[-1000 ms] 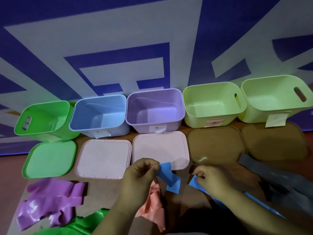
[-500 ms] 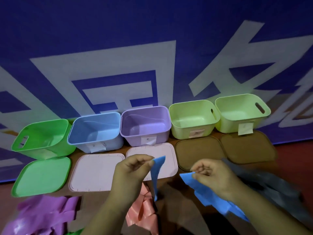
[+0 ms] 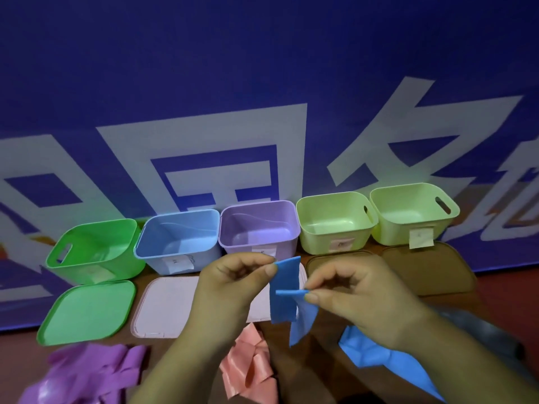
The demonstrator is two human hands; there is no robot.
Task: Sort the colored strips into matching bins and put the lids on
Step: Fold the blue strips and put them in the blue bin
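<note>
My left hand (image 3: 230,287) pinches the top of a blue strip (image 3: 284,290) that hangs in front of the lids. My right hand (image 3: 361,298) pinches another part of blue strip (image 3: 303,316), which trails down to a blue heap (image 3: 379,357) under my right forearm. Five open bins stand in a row at the wall: green (image 3: 93,252), blue (image 3: 178,240), purple (image 3: 259,225) and two pale green bins (image 3: 335,225) (image 3: 414,214). Purple strips (image 3: 93,371) and pink strips (image 3: 250,365) lie near the front.
Lids lie flat before the bins: a green lid (image 3: 87,313), a pale pink lid (image 3: 166,307), another partly behind my hands, and two brown lids (image 3: 338,260) (image 3: 428,269). Grey strips (image 3: 478,328) lie at the right. A blue banner wall (image 3: 262,83) closes the back.
Both hands have risen and come together, lifting the blue strips off the surface. The view has tilted upward, so the bins sit lower and look smaller.
</note>
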